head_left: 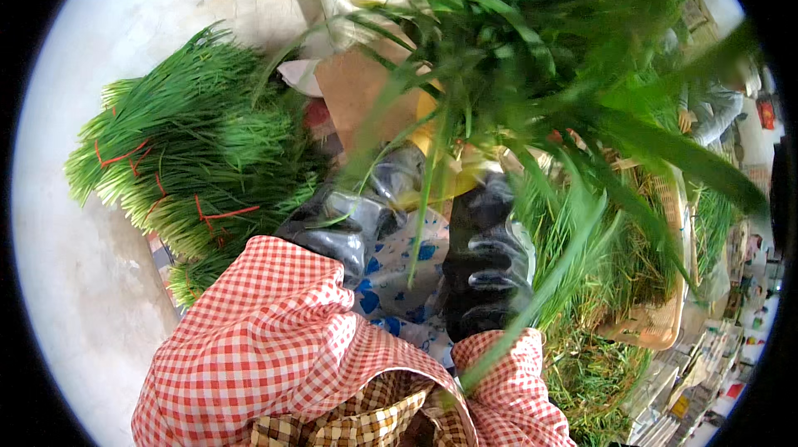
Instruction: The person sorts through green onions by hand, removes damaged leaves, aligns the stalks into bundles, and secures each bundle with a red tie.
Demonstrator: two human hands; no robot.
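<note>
Long black rubber gloves cover both hands, below red-and-white checked sleeves. My right hand (486, 210) reaches up into a large, blurred bunch of long green leaves (515, 40) and appears to grip its base; the leaves hide most of the fingers. My left hand (391, 177) is beside it, near a yellow item (436, 185) and a brown board (357, 90), its fingertips unclear. A white cloth with blue shapes (399, 260) lies below both hands. At left, tied bundles of green stalks (166, 139) with red bands are piled up.
A beige plastic basket (648, 326) holding loose greens stands at right, with more loose stalks (598, 380) below it. Another person's grey-sleeved arm (711, 115) shows at upper right. Pale floor (75, 239) runs along the left; further clutter lines the far right.
</note>
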